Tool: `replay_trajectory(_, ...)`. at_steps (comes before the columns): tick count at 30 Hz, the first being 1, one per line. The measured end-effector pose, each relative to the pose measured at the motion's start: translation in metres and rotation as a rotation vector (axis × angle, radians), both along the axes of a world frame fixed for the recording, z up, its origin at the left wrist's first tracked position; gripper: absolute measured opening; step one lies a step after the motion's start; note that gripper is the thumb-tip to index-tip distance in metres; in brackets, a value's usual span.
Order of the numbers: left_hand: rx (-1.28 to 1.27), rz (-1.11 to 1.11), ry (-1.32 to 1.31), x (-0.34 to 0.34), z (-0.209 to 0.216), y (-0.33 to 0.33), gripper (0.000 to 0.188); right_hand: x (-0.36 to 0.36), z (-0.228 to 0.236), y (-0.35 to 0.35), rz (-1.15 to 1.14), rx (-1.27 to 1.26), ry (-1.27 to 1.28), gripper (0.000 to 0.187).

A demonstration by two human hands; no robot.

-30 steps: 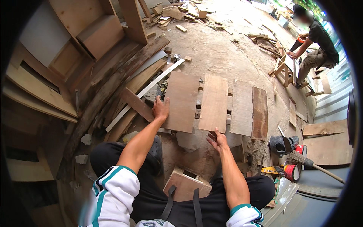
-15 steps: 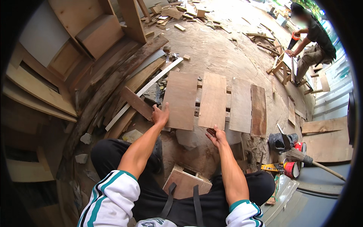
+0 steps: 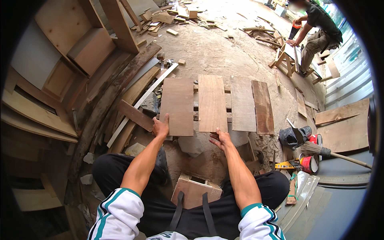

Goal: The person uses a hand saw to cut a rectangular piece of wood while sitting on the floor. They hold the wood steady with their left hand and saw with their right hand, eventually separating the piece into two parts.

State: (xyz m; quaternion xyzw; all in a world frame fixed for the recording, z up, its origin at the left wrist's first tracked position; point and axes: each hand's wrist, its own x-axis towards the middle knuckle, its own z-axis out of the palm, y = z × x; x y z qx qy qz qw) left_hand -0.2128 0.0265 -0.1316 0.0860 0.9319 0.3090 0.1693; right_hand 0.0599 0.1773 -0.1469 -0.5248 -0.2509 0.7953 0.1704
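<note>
Flat rectangular wooden boards lie side by side across dark slats in front of me. At the left lies a wide brown plywood board [image 3: 177, 106]; my left hand [image 3: 161, 127] grips its lower left edge, thumb on top. A lighter plywood board [image 3: 212, 103] comes beside it, a gap between them. Against its near edge rests my right hand [image 3: 221, 139], one digit touching the wood and the other fingers spread. Further right are a greyish board [image 3: 243, 104] and a narrow dark-brown board [image 3: 262, 107]. Beside my left hand, a brown strip [image 3: 136, 115] slants over timber.
A box-like wooden piece [image 3: 196, 190] sits between my legs. At right are a brush [image 3: 316, 149], a red can [image 3: 308, 164] and a yellow tool [image 3: 286, 165]. Wooden furniture [image 3: 94, 50] stands at left. Further off, a person [image 3: 320, 36] holds a saw [image 3: 295, 30].
The whole view has shifted, so the boards appear further left. My left thumb has come slightly onto the wide board's face. My right hand stays at the lighter board's near edge.
</note>
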Motion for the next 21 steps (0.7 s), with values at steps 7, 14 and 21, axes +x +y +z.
replay_trajectory(7,-0.021,0.02,0.017,-0.0056,-0.01,0.0008,0.099,-0.0038,0.0024,-0.0012,0.037,0.014,-0.01,0.044)
replay_trajectory(14,0.015,0.005,-0.006,-0.0035,-0.0075,0.0012,0.097,-0.001,0.0007,0.0005,0.055,0.025,-0.018,0.045)
replay_trajectory(21,0.025,0.026,-0.01,-0.0014,-0.0005,0.0018,0.09,-0.0007,0.005,-0.0003,0.064,0.023,-0.038,0.044)
